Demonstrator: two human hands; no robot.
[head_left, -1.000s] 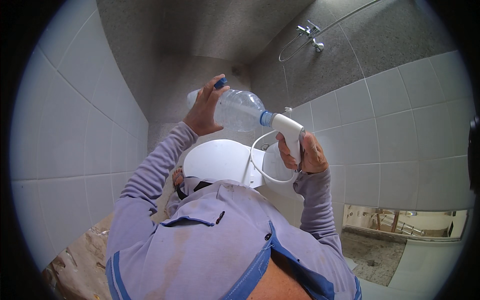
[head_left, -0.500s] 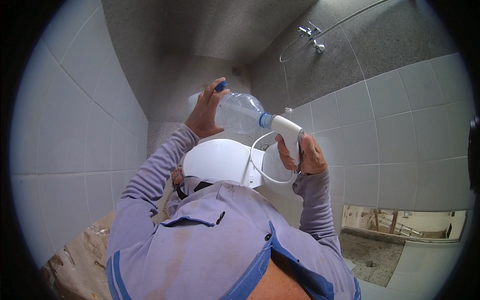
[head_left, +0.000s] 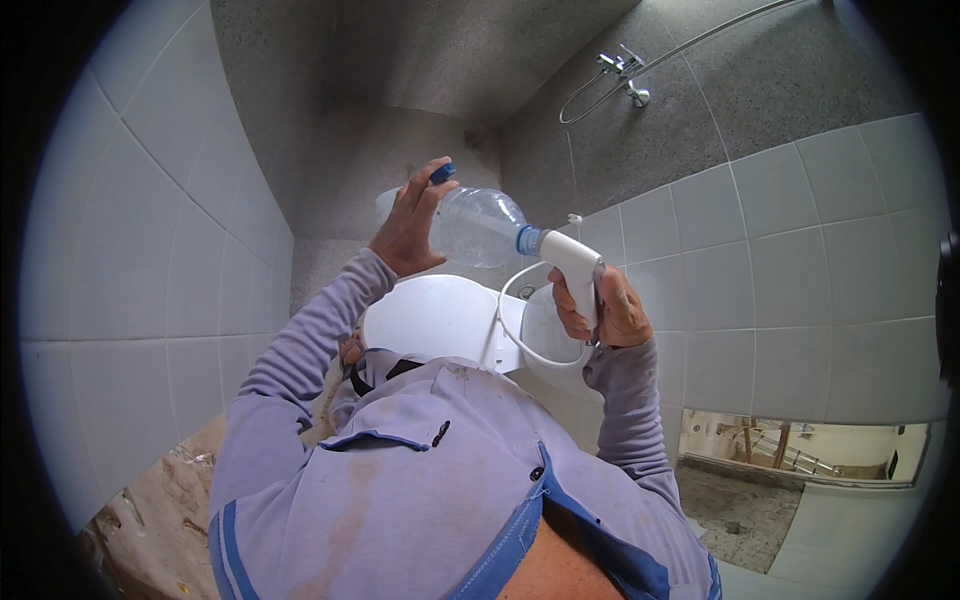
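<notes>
My left hand (head_left: 408, 225) is closed around a large clear plastic bottle (head_left: 480, 228), which lies tilted on its side with its neck toward the right. A blue cap (head_left: 442, 173) is held at the fingertips of the same hand. In my right hand (head_left: 618, 310) is a white handheld bidet sprayer (head_left: 572, 262), gripped by its handle. The sprayer's head meets the bottle's blue-ringed mouth (head_left: 528, 240). From the sprayer's lower end a white hose (head_left: 518, 335) loops left and up. How much water is in the bottle I cannot tell.
Below the bottle is a white toilet with its lid (head_left: 425, 318) down and a cistern (head_left: 548, 330) on its right. A chrome shower mixer (head_left: 622, 68) is fixed on the dark tiled wall. Pale tiled walls (head_left: 790, 270) stand close on both sides. A mirror (head_left: 800, 447) is at the lower right.
Both hands hold the bottle and sprayer in nearly the same place. The view has shifted very slightly; nothing was let go or taken hold of.
</notes>
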